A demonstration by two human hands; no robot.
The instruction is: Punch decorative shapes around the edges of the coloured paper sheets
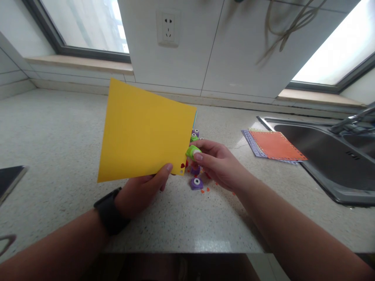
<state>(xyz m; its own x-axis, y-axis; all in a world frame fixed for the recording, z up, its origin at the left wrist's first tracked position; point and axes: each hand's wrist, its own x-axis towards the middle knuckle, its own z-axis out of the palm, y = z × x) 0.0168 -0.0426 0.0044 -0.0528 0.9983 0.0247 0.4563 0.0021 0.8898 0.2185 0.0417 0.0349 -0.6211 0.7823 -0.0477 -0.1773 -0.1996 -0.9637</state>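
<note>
My left hand [149, 187] grips a yellow sheet of paper [146, 132] by its lower edge, thumb on top. Near the sheet's lower right corner are a heart-shaped hole and a smaller hole beneath it. Between the thumb and fingers of my right hand [218, 162] is a green craft punch [193, 152], at the sheet's right edge. Whether the paper sits in its slot I cannot tell. Just below on the counter stands a purple craft punch [196, 183]. More punches, purple and green, are partly hidden behind the sheet and my right hand.
Small orange and red paper cut-outs [208, 189] lie scattered around the punches. To the right, orange and purple sheets [275, 145] with punched edges overlap the rim of a steel sink [328, 191]. A dark flat object [10, 179] rests at the left. A tiled wall with a socket [168, 28] stands behind.
</note>
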